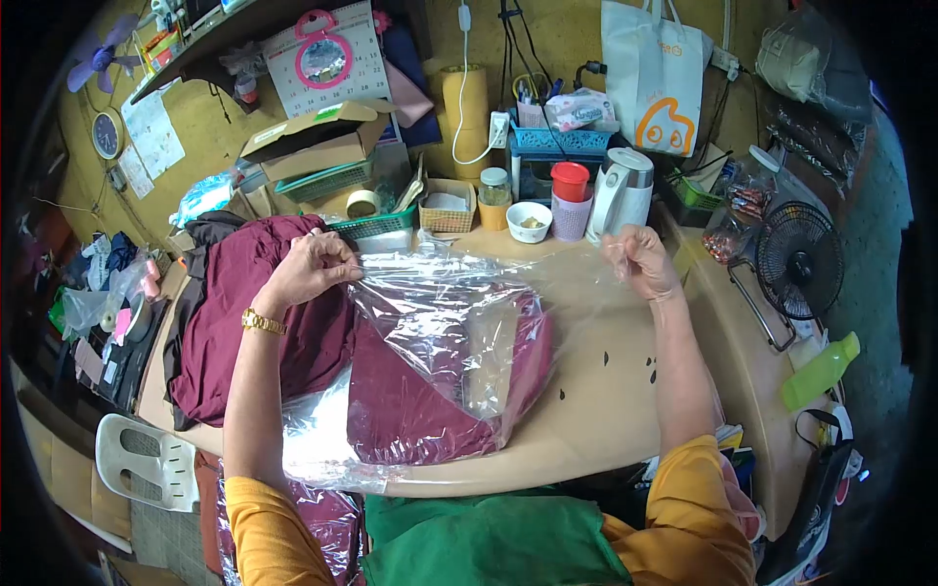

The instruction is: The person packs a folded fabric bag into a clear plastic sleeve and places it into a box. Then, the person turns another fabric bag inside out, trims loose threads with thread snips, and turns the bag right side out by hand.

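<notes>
- Head cam (only view): L hand (313,266) w/ gold-tone watch, thumb + fingers pinched on edge of clear plastic (430,288).
- R hand (640,262) opp. side, fingers curled tight on same plastic; film stretched btwn the two.
- Folded maroon cloth (396,405) on table (606,439), front of person, betw. forearms; plastic lies over part of it.
- Bigger maroon pile (249,303) just beside, L side.
- Text: wall calendar (281,73) has rows of date nos., partly behind pink-rimmed mirror (323,61).
- White tote (640,73): orange drawing, small orange lettering up top (too tiny to read).
- Tissue pack (583,109) has printed name, can't make out. Clock (107,135) numerals also too small.
- Hard to see: plastic's exact edges lost in glare; R fingertips hidden by curl.
- Cut off: green apron (489,542) at bottom; shiny wrapped maroon bundle (337,527) below table edge, partly hidden by arm + apron.
</notes>
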`<move>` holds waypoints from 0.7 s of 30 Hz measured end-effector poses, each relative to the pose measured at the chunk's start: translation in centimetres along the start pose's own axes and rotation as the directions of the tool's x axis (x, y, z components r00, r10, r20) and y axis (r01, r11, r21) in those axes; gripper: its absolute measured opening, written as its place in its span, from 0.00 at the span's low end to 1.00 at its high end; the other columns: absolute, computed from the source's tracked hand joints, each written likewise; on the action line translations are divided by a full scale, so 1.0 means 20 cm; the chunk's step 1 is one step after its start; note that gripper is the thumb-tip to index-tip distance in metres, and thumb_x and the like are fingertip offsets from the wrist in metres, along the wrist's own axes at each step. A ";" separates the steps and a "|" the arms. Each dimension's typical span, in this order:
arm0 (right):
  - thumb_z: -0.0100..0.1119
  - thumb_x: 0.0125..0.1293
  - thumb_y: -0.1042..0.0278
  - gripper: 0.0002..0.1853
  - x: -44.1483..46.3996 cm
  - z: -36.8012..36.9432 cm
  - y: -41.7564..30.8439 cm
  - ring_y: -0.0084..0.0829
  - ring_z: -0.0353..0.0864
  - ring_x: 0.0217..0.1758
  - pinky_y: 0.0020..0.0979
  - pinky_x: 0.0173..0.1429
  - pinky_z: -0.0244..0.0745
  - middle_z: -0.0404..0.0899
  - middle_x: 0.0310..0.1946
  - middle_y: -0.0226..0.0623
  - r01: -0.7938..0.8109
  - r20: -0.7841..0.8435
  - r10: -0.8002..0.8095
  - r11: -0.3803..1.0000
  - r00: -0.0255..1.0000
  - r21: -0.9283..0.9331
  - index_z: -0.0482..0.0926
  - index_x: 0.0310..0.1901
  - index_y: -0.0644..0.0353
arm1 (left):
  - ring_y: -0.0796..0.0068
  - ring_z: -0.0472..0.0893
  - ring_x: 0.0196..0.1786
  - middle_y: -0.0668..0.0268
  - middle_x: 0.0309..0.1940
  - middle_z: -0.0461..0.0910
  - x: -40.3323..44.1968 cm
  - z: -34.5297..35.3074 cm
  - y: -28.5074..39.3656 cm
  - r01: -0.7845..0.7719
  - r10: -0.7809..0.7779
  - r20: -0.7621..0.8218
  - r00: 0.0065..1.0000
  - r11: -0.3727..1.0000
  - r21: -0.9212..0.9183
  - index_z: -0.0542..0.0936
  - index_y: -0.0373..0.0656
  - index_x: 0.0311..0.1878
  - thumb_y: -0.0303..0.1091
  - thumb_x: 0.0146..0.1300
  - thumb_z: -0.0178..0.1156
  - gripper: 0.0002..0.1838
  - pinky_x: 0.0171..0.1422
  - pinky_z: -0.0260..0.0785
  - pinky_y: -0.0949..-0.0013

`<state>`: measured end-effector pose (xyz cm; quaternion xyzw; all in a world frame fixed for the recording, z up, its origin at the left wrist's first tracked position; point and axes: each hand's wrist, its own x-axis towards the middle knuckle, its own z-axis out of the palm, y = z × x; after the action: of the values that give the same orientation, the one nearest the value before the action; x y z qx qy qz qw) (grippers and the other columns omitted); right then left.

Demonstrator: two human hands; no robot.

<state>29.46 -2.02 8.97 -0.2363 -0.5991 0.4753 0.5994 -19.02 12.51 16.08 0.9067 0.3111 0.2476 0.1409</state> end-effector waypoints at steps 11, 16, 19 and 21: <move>0.67 0.61 0.70 0.07 0.01 0.00 -0.10 0.15 0.69 0.29 0.21 0.35 0.65 0.71 0.23 0.22 -0.144 -0.137 0.090 0.878 0.986 -0.456 0.79 0.28 0.60 | 0.78 0.75 0.37 0.70 0.33 0.78 -0.05 -0.16 0.10 -0.038 0.141 0.057 0.988 0.592 -0.805 0.75 0.45 0.29 0.28 0.51 0.74 0.14 0.45 0.67 0.71; 0.70 0.59 0.64 0.13 -0.01 0.03 -0.09 0.16 0.61 0.25 0.22 0.31 0.54 0.68 0.21 0.21 0.206 0.035 -0.203 0.970 0.978 -0.128 0.75 0.24 0.58 | 0.67 0.78 0.33 0.66 0.32 0.80 -0.02 -0.22 0.22 -0.137 0.107 0.130 0.986 0.958 0.250 0.84 0.41 0.36 0.40 0.55 0.73 0.13 0.40 0.70 0.65; 0.75 0.53 0.58 0.17 -0.06 0.05 -0.14 0.17 0.59 0.26 0.22 0.31 0.53 0.66 0.23 0.22 0.009 -0.010 -0.013 0.942 1.000 -0.334 0.74 0.23 0.56 | 0.68 0.79 0.35 0.63 0.31 0.80 -0.03 -0.22 0.24 -0.115 0.099 0.081 0.992 0.966 0.230 0.82 0.40 0.32 0.41 0.56 0.73 0.14 0.41 0.70 0.65; 0.75 0.52 0.57 0.18 -0.07 0.11 -0.20 0.16 0.59 0.28 0.22 0.31 0.52 0.63 0.24 0.22 -0.257 -0.156 0.205 0.780 0.966 -0.571 0.75 0.24 0.57 | 0.75 0.77 0.39 0.66 0.33 0.79 -0.02 -0.25 0.29 0.058 -0.064 0.112 0.992 0.997 0.051 0.79 0.39 0.29 0.41 0.59 0.71 0.15 0.46 0.68 0.69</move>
<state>28.71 -5.64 12.14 -0.5014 -0.6565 0.3265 0.4594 -19.14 8.23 22.53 0.9125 0.3359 0.1838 0.1442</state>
